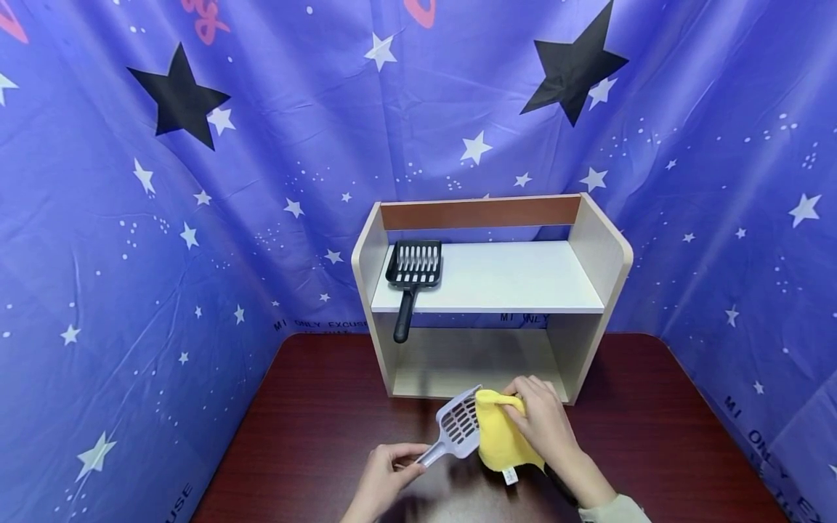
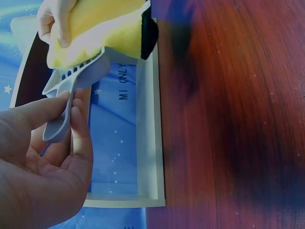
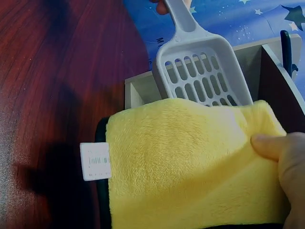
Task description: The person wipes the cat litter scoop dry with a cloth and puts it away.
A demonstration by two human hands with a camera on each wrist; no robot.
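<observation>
My left hand (image 1: pixel 386 476) pinches the handle of a light grey slotted litter scoop (image 1: pixel 458 425) between thumb and fingers, above the table. My right hand (image 1: pixel 539 420) grips a yellow plush cloth (image 1: pixel 500 436) by its upper edge, thumb on the near face. The cloth has a dark border and a white tag (image 3: pixel 96 161). In the right wrist view the cloth covers the far end of the slotted scoop head; whether it presses on the plastic there is hidden. A black litter scoop (image 1: pixel 413 272) lies on the upper shelf's left end, its handle jutting over the front edge.
A two-level wooden shelf unit (image 1: pixel 487 280) stands at the back of the dark red table (image 1: pixel 314 436), just beyond my hands. Its side panels and top shelf edge rise behind the cloth. A blue star-patterned curtain (image 1: pixel 261 181) surrounds the table on the visible sides.
</observation>
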